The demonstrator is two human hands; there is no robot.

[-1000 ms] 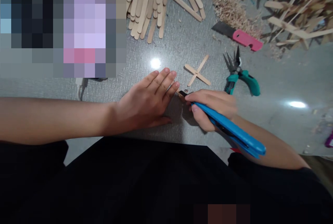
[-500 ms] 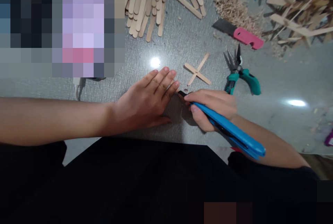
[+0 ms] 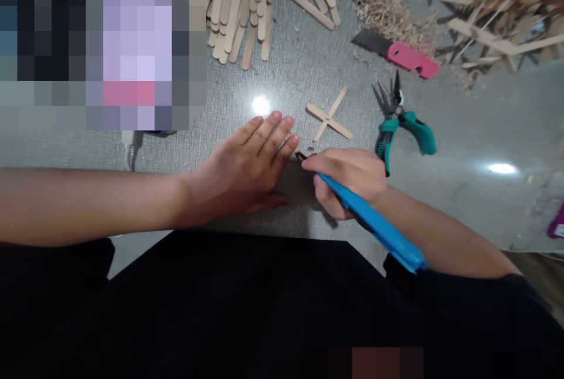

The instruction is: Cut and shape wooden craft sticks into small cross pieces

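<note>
Resting the left hand [image 3: 249, 164] flat, fingers outstretched; gripping the blue knife [image 3: 378, 220] in the right hand [image 3: 352, 172], with blade [image 3: 300, 157] just beside the left index fingertip [image 3: 292, 141]. Beyond the fingers, crossed sticks [image 3: 328, 118], then green-handled pliers [image 3: 399, 110], farther a pink knife [image 3: 403, 56].

Craft workspace, grey table [image 3: 467, 132], wood shavings [image 3: 383, 6], piled wooden sticks [image 3: 240, 9], pliers [image 3: 398, 111]

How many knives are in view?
2: a blue long-handled knife in the right hand, and a pink-handled knife lying beside the pale wood shavings. Others may be hidden under the piled flat wooden sticks.
</note>
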